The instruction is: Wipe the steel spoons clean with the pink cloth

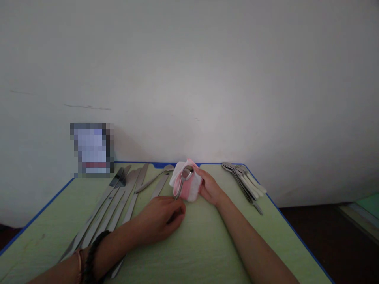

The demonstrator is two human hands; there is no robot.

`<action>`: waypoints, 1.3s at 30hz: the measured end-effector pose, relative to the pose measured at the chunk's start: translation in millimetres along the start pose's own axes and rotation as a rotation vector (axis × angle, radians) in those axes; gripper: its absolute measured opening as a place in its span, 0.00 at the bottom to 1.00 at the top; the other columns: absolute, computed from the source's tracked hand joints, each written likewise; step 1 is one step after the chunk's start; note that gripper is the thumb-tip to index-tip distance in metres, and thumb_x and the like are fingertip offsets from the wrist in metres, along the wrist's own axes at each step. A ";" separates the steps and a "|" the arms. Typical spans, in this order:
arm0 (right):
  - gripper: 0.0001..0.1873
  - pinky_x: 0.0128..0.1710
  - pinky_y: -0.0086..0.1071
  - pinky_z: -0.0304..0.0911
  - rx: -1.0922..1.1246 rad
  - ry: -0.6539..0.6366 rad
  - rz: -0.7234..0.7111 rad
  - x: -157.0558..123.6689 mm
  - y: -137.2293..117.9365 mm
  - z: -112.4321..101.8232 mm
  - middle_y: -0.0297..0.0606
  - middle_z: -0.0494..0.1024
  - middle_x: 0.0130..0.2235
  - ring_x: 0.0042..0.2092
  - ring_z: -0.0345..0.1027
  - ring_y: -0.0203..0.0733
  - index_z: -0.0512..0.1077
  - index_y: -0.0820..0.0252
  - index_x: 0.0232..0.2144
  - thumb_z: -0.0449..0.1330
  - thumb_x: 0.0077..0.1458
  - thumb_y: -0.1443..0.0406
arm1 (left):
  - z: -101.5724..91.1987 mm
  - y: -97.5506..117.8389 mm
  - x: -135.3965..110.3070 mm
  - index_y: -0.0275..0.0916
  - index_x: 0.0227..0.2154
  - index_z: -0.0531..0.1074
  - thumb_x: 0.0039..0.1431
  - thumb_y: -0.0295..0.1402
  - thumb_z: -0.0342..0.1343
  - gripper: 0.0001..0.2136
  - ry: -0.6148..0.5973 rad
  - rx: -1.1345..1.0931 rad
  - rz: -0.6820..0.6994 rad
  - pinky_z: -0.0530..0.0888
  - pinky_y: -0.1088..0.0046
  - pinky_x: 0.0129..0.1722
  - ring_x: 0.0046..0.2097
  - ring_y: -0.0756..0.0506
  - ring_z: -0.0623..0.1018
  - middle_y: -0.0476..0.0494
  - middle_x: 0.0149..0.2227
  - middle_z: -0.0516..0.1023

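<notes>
A metal spoon (183, 178) points away from me, its bowl lying against a pink and white cloth (192, 190). The lower end of its handle is pinched in the fingers of my left hand (162, 217). From the right, my right hand (209, 187) grips the cloth behind and beside the spoon's bowl; some of its fingers are hidden by the cloth. Just left of the cloth, another spoon (154, 179) lies on the table near a flat metal utensil (160, 187), partly covered by my left hand.
Several long metal utensils (118, 205) lie side by side on the left of the green, blue-edged table (204, 244). A bundle of spoons (237, 175) and white-handled forks (253, 182) lies at right. A blurred-out upright device (92, 150) stands at the back left, before the wall.
</notes>
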State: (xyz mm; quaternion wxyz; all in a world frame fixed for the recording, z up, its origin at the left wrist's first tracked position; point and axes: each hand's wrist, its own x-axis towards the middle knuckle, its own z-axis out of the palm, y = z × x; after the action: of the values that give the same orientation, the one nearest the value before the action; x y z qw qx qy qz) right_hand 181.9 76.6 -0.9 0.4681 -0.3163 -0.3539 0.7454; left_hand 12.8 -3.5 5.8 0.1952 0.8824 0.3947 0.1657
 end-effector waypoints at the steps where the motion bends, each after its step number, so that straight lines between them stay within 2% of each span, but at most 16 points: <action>1: 0.13 0.37 0.29 0.62 -0.001 0.000 0.000 0.1 0.1 0.0 0.33 0.79 0.30 0.32 0.69 0.37 0.74 0.60 0.31 0.64 0.42 0.58 | 0.0 0.0 0.2 0.40 0.31 0.66 0.58 0.30 0.46 0.04 -0.002 0.001 0.000 0.64 0.75 0.31 0.29 0.49 0.70 0.50 0.27 0.71; 23: 0.14 0.39 0.30 0.62 -0.020 -0.007 -0.012 1.2 1.2 -1.8 0.34 0.79 0.30 0.32 0.69 0.37 0.74 0.61 0.31 0.63 0.42 0.58 | -0.5 -0.2 0.4 0.41 0.30 0.66 0.58 0.30 0.46 0.05 0.007 0.010 0.007 0.64 0.75 0.31 0.29 0.49 0.70 0.50 0.27 0.71; 33: 0.13 0.34 0.28 0.60 -0.030 0.006 -0.010 -0.5 0.2 -2.9 0.32 0.78 0.27 0.29 0.67 0.35 0.75 0.61 0.29 0.65 0.41 0.59 | 1.4 -2.8 0.6 0.41 0.34 0.67 0.63 0.32 0.42 0.09 -0.022 0.012 0.017 0.66 0.74 0.35 0.33 0.47 0.74 0.49 0.30 0.74; 39: 0.14 0.33 0.27 0.60 -0.036 -0.028 0.002 -2.3 -1.2 -4.0 0.33 0.78 0.28 0.29 0.67 0.35 0.75 0.61 0.30 0.65 0.40 0.59 | 2.4 -4.8 0.1 0.41 0.36 0.67 0.64 0.34 0.41 0.10 -0.036 0.055 0.014 0.65 0.72 0.33 0.32 0.46 0.74 0.48 0.29 0.74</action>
State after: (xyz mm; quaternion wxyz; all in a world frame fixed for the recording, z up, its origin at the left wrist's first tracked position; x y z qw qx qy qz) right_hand 186.5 75.8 -1.7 0.4564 -0.3145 -0.3734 0.7439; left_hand 10.9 -1.0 1.5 0.1766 0.8929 0.3896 0.1403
